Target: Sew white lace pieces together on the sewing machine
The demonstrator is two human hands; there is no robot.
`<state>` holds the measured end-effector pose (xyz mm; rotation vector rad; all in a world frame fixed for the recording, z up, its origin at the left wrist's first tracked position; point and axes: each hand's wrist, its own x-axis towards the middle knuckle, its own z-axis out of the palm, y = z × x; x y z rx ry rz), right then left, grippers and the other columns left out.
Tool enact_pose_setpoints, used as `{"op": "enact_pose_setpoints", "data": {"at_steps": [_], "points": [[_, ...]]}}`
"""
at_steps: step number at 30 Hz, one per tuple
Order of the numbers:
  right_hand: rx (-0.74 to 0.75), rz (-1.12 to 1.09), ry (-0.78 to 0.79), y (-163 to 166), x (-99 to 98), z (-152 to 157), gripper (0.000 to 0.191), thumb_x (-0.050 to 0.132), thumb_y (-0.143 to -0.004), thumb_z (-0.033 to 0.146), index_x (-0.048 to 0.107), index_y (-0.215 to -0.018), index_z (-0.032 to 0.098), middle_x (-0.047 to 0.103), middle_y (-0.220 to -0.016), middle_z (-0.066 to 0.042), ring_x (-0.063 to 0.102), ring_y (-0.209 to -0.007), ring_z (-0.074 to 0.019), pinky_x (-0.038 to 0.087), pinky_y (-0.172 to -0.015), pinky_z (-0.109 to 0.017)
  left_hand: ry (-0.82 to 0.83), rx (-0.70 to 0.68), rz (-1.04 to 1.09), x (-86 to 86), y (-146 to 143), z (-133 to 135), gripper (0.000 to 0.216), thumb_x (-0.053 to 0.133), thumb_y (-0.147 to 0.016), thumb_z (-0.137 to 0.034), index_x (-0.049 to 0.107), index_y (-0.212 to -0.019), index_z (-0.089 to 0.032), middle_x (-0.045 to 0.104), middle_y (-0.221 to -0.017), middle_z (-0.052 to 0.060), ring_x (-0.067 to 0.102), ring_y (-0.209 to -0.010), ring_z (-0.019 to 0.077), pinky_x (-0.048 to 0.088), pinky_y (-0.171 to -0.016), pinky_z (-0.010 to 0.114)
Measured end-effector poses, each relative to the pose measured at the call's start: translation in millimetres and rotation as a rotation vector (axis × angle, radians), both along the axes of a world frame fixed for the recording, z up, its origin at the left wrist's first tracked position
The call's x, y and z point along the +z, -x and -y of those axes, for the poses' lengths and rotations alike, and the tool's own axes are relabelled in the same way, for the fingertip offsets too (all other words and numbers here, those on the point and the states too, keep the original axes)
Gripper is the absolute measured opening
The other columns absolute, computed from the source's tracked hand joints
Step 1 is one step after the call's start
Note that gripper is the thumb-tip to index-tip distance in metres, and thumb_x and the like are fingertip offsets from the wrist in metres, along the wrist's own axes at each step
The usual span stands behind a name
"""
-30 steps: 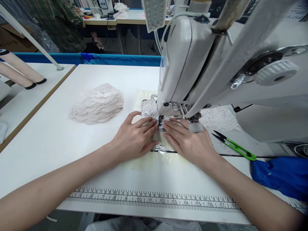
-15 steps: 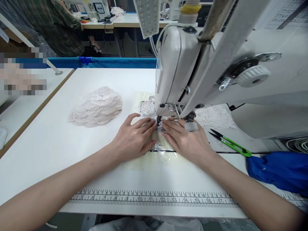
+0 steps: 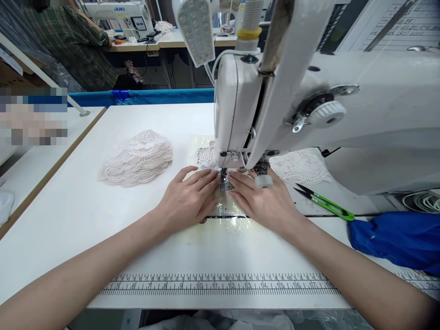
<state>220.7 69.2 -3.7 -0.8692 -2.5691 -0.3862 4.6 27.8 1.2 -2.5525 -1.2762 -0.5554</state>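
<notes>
Bright, even light (warped edges)

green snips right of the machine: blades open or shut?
Open. The snips lie flat on the table, their two dark blade tips spread apart in a V, away from the right hand.

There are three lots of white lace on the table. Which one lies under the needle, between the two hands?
The small lace piece under the presser foot; the heaped pile lies apart to the left, the flat piece behind the right hand.

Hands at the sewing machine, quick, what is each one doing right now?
Left hand: open, flat, fingers pressing the white lace fabric piece beside the metal presser foot.
Right hand: open, flat, pressing beside the foot, gripping nothing.
</notes>
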Motion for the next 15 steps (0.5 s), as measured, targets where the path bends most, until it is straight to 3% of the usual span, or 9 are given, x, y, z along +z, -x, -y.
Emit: {"op": "enact_pose_setpoints", "data": {"at_steps": [5, 8, 10, 11, 13, 15], "points": [[0.037, -0.011, -0.054, -2, 1.7, 1, 0.026, 0.048, -0.096, 0.026, 0.072, -0.104, 0.019, 0.074, -0.098, -0.005, 0.063, -0.092, -0.0191, 0.041, -0.099, -0.04, 0.022, 0.065, -0.061, 2.7, 8, -3, 0.034, 0.046, -0.096, -0.032, 0.06, -0.121, -0.014, 0.062, -0.129, 0.01, 0.057, -0.12, 0.0241, 0.035, -0.108, 0.045], [0.081, -0.029, -0.09, -4, 4.6, 3, 0.026, 0.051, -0.09, 0.012, 0.069, -0.107, 0.018, 0.074, -0.1, -0.004, 0.064, -0.09, -0.0175, 0.043, -0.094, -0.037, -0.083, 0.04, -0.06, 6.7, 10, 2, 0.03, 0.05, -0.094, -0.037, 0.064, -0.111, -0.016, 0.073, -0.096, 0.005, 0.068, -0.081, 0.02, 0.043, -0.09, 0.042], [0.09, -0.045, -0.117, -4, 6.9, 6, 0.028, 0.051, -0.088, 0.008, 0.07, -0.104, 0.02, 0.074, -0.098, -0.001, 0.064, -0.083, -0.0154, 0.044, -0.092, -0.035, -0.166, 0.008, -0.014, 8.8, 9, 6, 0.022, 0.053, -0.092, -0.033, 0.066, -0.099, -0.017, 0.069, -0.068, -0.002, 0.06, -0.055, 0.0136, 0.043, -0.073, 0.037], [0.093, -0.053, -0.121, -3, 8.0, 8, 0.028, 0.051, -0.087, 0.007, 0.07, -0.101, 0.021, 0.075, -0.096, 0.0, 0.064, -0.08, -0.0144, 0.044, -0.091, -0.034, -0.184, -0.007, 0.006, 9.3, 8, 6, 0.017, 0.055, -0.092, -0.03, 0.066, -0.096, -0.018, 0.066, -0.062, -0.003, 0.058, -0.051, 0.0123, 0.042, -0.069, 0.035], [0.109, -0.071, -0.11, -2, 9.1, 12, 0.027, 0.051, -0.087, 0.006, 0.07, -0.099, 0.021, 0.075, -0.095, 0.001, 0.065, -0.078, -0.0133, 0.045, -0.088, -0.033, -0.168, -0.025, 0.037, 8.5, 7, 6, 0.011, 0.056, -0.09, -0.023, 0.065, -0.095, -0.019, 0.07, -0.072, -0.002, 0.063, -0.063, 0.0134, 0.043, -0.071, 0.034], [0.134, -0.071, -0.076, 0, 8.7, 14, 0.028, 0.052, -0.085, 0.004, 0.07, -0.101, 0.02, 0.074, -0.098, 0.001, 0.066, -0.08, -0.0139, 0.047, -0.085, -0.032, -0.113, -0.043, 0.06, 6.0, 6, 3, 0.015, 0.055, -0.09, -0.018, 0.063, -0.102, -0.02, 0.073, -0.096, 0.001, 0.067, -0.087, 0.0156, 0.045, -0.082, 0.035]]}}
